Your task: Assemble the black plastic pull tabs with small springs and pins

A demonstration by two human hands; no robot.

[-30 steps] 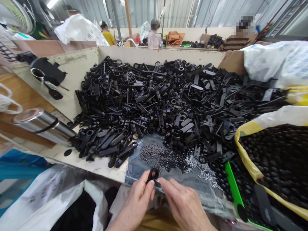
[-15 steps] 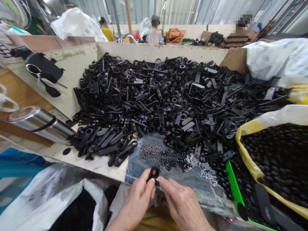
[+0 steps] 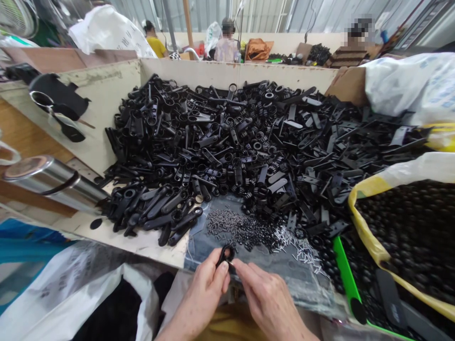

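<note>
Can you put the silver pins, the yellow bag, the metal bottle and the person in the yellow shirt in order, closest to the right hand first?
From the right hand:
1. Silver pins, just ahead, on the dark sheet.
2. Yellow bag, off to the right.
3. Metal bottle, far left.
4. Person in the yellow shirt, far back, beyond the bin.

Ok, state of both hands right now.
Left hand: closed, pinching a black plastic ring-ended part.
Right hand: closed, fingertips on that part's lower end.
</note>
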